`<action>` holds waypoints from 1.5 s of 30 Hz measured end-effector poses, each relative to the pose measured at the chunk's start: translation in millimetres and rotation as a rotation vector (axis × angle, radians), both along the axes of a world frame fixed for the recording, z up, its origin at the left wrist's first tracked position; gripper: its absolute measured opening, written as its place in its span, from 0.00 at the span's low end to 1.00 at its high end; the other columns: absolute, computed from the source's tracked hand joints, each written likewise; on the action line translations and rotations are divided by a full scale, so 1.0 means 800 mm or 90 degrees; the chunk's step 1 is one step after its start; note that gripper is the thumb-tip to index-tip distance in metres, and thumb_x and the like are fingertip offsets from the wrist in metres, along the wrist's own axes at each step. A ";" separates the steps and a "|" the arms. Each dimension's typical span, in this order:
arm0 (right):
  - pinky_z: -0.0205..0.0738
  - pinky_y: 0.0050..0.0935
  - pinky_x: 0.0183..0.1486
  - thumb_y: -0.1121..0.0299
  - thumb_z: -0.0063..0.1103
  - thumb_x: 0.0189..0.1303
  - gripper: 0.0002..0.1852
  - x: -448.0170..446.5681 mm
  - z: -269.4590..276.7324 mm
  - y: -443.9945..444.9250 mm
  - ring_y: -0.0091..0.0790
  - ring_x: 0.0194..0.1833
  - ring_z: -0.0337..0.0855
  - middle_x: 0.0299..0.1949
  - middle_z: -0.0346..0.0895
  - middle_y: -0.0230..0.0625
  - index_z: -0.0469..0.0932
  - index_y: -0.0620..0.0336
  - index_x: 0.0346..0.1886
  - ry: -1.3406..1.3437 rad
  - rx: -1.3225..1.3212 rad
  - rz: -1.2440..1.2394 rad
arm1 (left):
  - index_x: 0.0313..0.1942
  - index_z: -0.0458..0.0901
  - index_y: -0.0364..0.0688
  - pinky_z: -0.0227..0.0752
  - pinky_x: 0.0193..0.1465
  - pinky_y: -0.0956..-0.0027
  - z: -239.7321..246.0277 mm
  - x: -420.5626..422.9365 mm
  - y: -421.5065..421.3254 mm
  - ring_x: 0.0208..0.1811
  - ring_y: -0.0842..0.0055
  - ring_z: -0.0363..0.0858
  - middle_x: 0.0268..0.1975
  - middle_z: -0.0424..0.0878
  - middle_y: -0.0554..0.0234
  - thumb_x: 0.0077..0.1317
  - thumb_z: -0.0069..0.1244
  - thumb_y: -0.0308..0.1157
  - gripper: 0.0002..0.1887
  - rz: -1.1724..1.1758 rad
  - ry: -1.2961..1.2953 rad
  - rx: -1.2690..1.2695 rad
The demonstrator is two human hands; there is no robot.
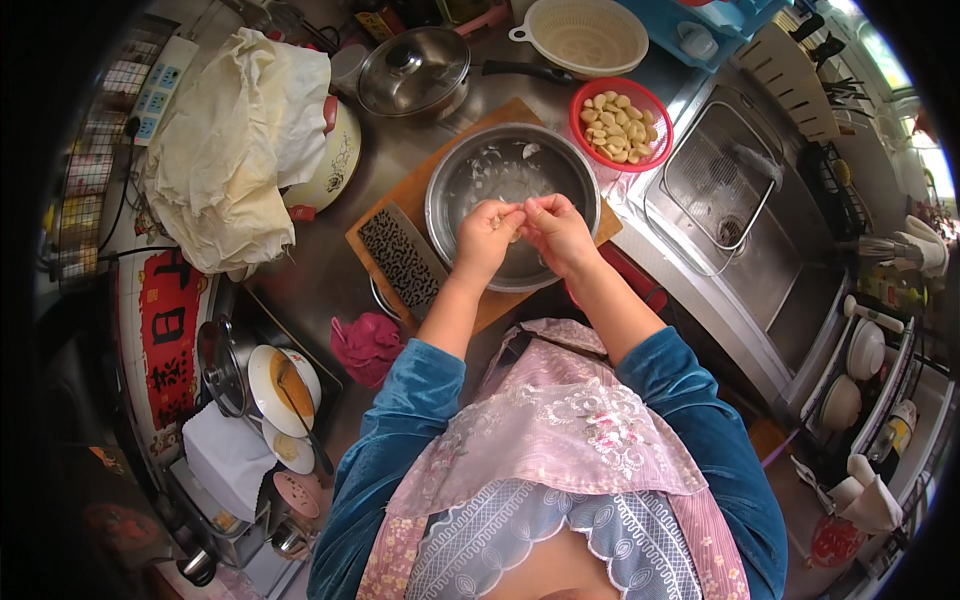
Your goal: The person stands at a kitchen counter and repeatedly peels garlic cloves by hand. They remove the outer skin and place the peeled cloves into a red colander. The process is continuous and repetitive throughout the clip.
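My left hand (484,234) and my right hand (559,231) meet over the near part of a round metal basin (437,221), thumbs and fingertips pinched together. A small pale piece, probably a clove or bean, shows partly between the fingers of my left hand; the rest is hidden. The right fingertips touch at the same spot, and I cannot make out what lies inside their pinch. Thin whitish skins (531,150) lie in the basin. Past its right rim, a red plastic basket (661,154) holds many pale, smooth cloves or beans (619,127).
Under the basin is a wooden board (517,112) with a patterned grater-like plate (401,255) on its left. A lidded pan (412,71) and a cream colander (589,37) stand behind. The sink (780,292) is at right; a crumpled magenta cloth (366,349) lies left.
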State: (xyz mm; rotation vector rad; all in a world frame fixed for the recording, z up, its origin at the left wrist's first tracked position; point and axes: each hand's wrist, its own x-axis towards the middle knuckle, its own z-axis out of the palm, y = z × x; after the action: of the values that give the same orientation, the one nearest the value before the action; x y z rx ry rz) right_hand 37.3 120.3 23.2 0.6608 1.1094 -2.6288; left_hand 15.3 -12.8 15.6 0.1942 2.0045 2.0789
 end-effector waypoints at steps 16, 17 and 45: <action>0.74 0.23 0.39 0.68 0.60 0.59 0.18 0.000 0.014 0.007 0.26 0.38 0.77 0.41 0.74 0.35 0.68 0.65 0.49 0.090 0.198 0.159 | 0.33 0.74 0.36 0.70 0.29 0.77 -0.008 -0.006 -0.001 0.28 0.82 0.74 0.29 0.77 0.64 0.65 0.46 0.28 0.05 0.132 -0.035 -0.066; 0.74 0.24 0.40 0.68 0.60 0.58 0.19 0.001 0.013 0.004 0.25 0.38 0.77 0.42 0.73 0.35 0.67 0.65 0.50 0.108 0.187 0.149 | 0.33 0.74 0.36 0.69 0.29 0.77 -0.011 -0.006 -0.001 0.28 0.82 0.74 0.29 0.77 0.64 0.65 0.46 0.28 0.05 0.125 0.015 -0.113; 0.72 0.20 0.36 0.72 0.45 0.66 0.09 -0.004 0.002 0.007 0.21 0.34 0.75 0.40 0.75 0.34 0.70 0.64 0.46 -0.050 -0.152 0.012 | 0.36 0.70 0.42 0.69 0.29 0.76 0.014 -0.016 -0.019 0.32 0.78 0.71 0.36 0.74 0.61 0.69 0.41 0.36 0.08 0.074 -0.401 0.617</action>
State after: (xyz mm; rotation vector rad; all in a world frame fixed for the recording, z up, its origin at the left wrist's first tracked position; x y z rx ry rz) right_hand 34.1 126.2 25.0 0.6912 0.7593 -2.6365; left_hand 2.4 -28.4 26.4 -0.3775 0.5905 2.5678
